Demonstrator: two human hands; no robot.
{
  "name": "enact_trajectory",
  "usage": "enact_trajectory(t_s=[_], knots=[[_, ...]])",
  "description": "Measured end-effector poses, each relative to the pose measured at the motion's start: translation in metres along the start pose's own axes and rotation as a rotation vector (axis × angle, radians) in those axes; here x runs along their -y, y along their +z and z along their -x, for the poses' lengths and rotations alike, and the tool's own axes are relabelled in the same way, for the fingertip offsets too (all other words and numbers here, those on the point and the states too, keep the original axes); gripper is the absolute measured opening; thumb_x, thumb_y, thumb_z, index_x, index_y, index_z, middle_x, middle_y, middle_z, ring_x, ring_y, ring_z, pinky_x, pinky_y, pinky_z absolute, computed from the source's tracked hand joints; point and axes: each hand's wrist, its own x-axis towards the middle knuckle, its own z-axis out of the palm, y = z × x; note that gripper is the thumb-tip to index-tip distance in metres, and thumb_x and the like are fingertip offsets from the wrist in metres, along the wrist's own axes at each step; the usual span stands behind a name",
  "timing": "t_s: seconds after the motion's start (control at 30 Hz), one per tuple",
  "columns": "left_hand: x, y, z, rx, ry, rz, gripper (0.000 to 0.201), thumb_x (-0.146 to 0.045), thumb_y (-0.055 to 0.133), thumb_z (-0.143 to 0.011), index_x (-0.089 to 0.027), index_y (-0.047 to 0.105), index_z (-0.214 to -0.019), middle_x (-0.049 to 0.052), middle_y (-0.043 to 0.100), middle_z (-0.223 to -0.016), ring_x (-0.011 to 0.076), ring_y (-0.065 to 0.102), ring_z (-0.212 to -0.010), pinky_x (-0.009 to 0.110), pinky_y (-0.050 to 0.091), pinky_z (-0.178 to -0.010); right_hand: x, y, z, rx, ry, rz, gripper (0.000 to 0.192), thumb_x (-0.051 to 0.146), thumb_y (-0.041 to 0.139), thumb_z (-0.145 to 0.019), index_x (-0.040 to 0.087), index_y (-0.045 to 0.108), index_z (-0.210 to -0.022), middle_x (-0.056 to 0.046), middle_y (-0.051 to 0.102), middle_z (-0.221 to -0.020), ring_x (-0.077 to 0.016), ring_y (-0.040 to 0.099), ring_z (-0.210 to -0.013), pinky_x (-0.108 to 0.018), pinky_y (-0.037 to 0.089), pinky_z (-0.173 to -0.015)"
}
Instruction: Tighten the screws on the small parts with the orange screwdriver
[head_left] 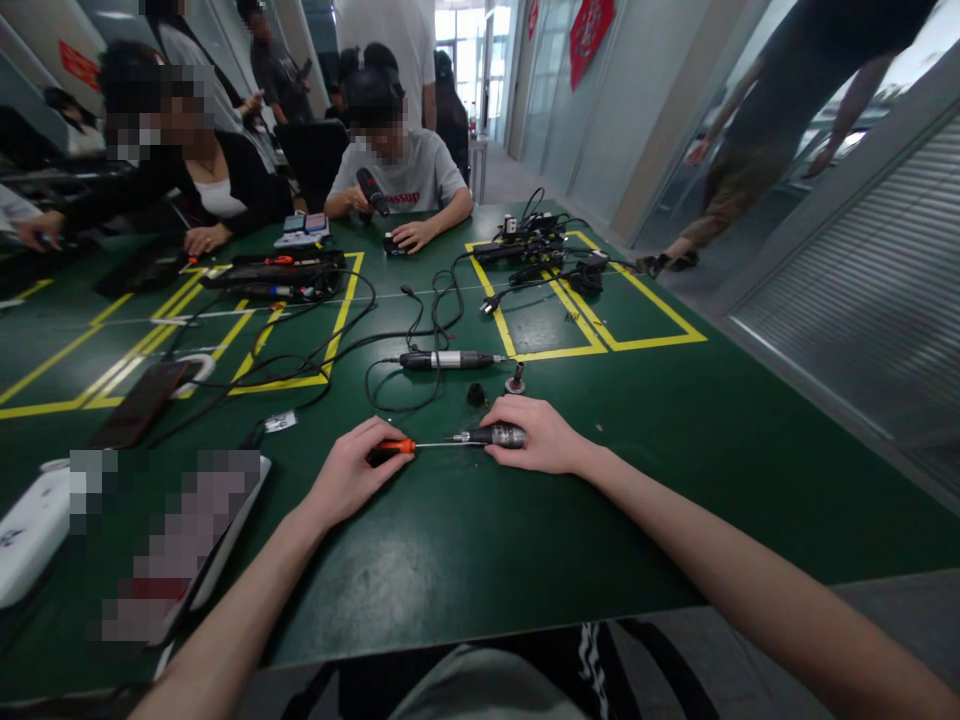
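Your left hand (352, 470) is closed around the orange handle of a small screwdriver (411, 446), and its thin shaft runs level across the green table (465, 560), pointing to your right. The tip meets the near end of a dark, silvery cylindrical part (495, 435) that your right hand (536, 435) pins flat to the table, fingers curled over it. Both things share one long axis, left to right, almost in a single line between your two hands. The part lies straight off the screwdriver's tip, so everything turns on keeping that line true; tip and part look to be touching, though the joint is too small to be sure.

Just beyond your right hand sit a small black cap (475, 394) and a small upright metal piece (515, 380), apart from each other. Farther back lies a corded rotary tool (442, 360), parallel to your screwdriver. Your right hand is nearer to all three.
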Motion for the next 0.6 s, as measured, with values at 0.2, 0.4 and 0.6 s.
enact_trajectory(t_s=[0.2, 0.4, 0.6], knots=[[-0.005, 0.000, -0.001, -0.035, -0.004, -0.006, 0.009, -0.027, 0.066, -0.092, -0.019, 0.069, -0.090, 0.005, 0.069, -0.092, 0.0170, 0.067, -0.082, 0.027, 0.056, -0.074, -0.001, 0.000, 0.000, 0.002, -0.015, -0.015, 0.015, 0.026, 0.071, -0.086, 0.018, 0.069, -0.100, -0.007, 0.074, -0.095, -0.0220, 0.069, -0.085, -0.034, 0.054, -0.075], [0.003, -0.005, -0.001, 0.008, 0.009, 0.000, 0.017, -0.036, 0.070, -0.094, -0.020, 0.075, -0.095, 0.005, 0.075, -0.092, 0.0181, 0.071, -0.083, 0.028, 0.057, -0.077, -0.002, 0.001, -0.002, -0.004, -0.034, -0.018, 0.015, 0.025, 0.070, -0.086, 0.018, 0.069, -0.099, -0.007, 0.074, -0.094, -0.0224, 0.069, -0.085, -0.035, 0.054, -0.077], [0.002, -0.005, -0.003, 0.034, 0.000, -0.062, 0.028, -0.042, 0.062, -0.099, -0.021, 0.079, -0.106, 0.007, 0.077, -0.096, 0.0200, 0.072, -0.087, 0.031, 0.059, -0.080, -0.002, 0.000, -0.003, 0.011, -0.015, -0.011, 0.015, 0.024, 0.069, -0.084, 0.020, 0.068, -0.099, -0.006, 0.074, -0.095, -0.0224, 0.069, -0.087, -0.035, 0.055, -0.079]])
